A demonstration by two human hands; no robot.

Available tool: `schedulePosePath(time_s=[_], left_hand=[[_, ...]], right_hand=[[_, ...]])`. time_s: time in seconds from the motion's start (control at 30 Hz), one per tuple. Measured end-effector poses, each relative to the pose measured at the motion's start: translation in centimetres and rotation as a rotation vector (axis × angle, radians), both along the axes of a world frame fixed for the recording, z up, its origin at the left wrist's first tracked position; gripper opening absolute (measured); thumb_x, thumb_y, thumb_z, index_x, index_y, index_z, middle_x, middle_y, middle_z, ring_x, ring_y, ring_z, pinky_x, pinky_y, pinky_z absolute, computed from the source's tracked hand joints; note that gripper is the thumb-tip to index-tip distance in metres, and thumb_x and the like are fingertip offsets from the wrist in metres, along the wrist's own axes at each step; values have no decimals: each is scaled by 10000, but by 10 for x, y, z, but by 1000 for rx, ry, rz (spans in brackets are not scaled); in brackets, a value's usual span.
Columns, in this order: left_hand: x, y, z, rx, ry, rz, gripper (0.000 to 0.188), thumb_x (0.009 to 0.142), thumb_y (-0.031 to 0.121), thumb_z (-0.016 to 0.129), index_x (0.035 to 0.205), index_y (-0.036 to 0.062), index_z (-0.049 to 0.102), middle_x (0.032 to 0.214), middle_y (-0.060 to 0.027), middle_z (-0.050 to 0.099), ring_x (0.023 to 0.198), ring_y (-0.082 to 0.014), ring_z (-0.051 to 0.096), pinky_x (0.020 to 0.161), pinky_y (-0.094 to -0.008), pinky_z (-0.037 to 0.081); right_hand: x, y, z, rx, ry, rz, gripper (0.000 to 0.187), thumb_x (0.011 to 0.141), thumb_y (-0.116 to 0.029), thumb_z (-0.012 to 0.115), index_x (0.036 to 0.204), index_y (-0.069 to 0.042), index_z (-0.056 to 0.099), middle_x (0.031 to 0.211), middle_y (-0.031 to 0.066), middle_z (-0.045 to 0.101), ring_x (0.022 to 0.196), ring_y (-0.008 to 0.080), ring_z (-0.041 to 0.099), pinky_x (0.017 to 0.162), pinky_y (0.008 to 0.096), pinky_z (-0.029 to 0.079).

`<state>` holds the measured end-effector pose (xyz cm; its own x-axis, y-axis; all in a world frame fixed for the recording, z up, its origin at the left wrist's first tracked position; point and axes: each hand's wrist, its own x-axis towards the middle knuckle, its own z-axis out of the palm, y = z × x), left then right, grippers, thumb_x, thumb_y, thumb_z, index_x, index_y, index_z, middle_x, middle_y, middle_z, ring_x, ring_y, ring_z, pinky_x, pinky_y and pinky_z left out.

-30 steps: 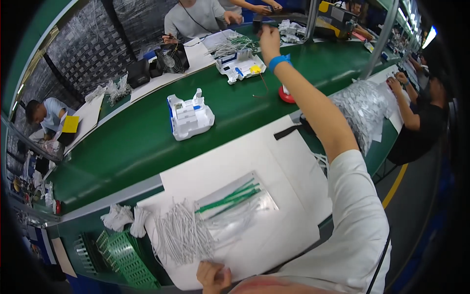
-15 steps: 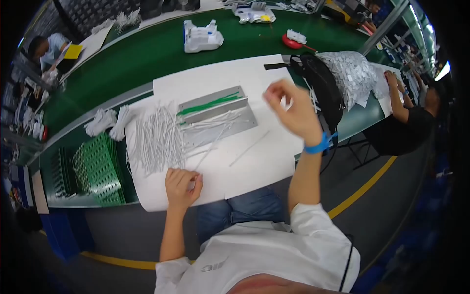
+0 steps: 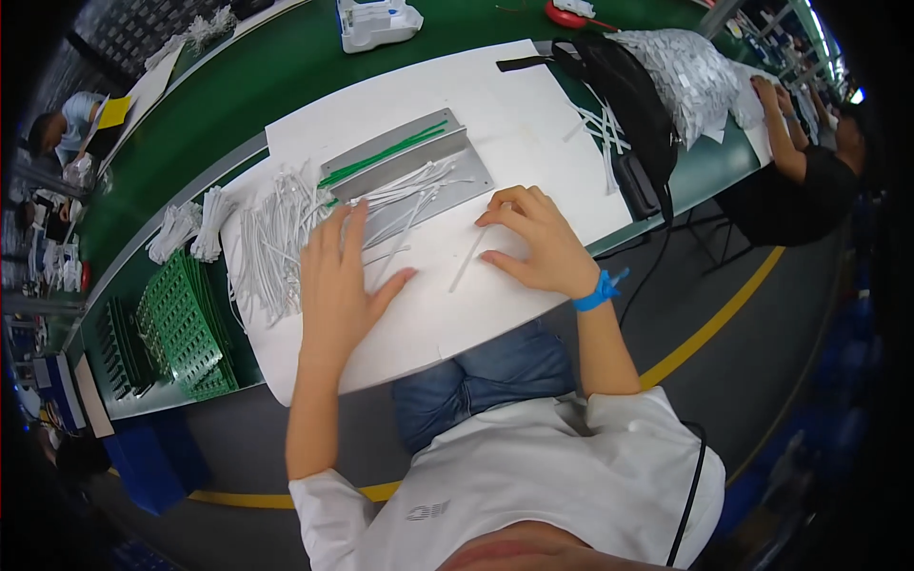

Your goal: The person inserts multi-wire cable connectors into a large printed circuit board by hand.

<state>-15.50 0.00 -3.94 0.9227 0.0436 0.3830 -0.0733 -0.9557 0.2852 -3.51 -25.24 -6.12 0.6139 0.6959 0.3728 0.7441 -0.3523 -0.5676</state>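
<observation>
My left hand is open, its fingers spread over the right side of a pile of thin white cord-like strips. My right hand is open too, thumb and fingers apart beside a single white strip on the white sheet. Its index fingertip is near that strip's upper end; I cannot tell whether they touch. Beyond both hands lies a grey metal plate with a raised ridge. Green strips lie behind the ridge, and more white strips lie in front of it.
Green perforated sheets and white bundles stand at the left. To the right are a black bag, a clear bag of small white pieces and loose white strips. A co-worker sits at far right, another at far left.
My right hand has come down and left from raised over the sheet to the single strip. My left hand has moved forward and its fingers have spread. The view has shifted slightly.
</observation>
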Motion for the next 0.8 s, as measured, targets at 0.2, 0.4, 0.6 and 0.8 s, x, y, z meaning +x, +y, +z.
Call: schedulePosePath(time_s=[0.2,0.4,0.6,0.8], left_hand=[[50,7,-27,218,65,-249,692,847,413,710,1386,28,512,1351,-170,529,1231,-337,492,1034,-450,362],[63,10,-14,72,136,-322,448,832,219,740,1231,45,633,1230,-128,595,1155,-327,538,973,-425,432],[71,26,-7,-204,153,-284,345,803,81,755,1137,51,674,1118,-111,642,960,-325,633,860,-409,515],[16,54,-3,-7,-381,-70,291,778,-26,697,1056,62,702,1023,-118,693,931,-302,664,810,-370,519]], right_hand=[[-4,-2,-20,-81,90,-25,208,793,-140,785,954,-104,658,1017,63,558,974,254,517,899,336,391],[13,7,-14,74,24,25,145,822,-144,752,853,-101,617,975,63,552,950,264,523,845,363,411],[96,64,29,-74,1,301,166,795,-222,771,800,-88,673,859,70,653,822,279,634,707,390,498],[83,88,15,-117,-397,293,172,775,-250,783,787,-121,670,821,25,612,752,234,650,629,370,513]])
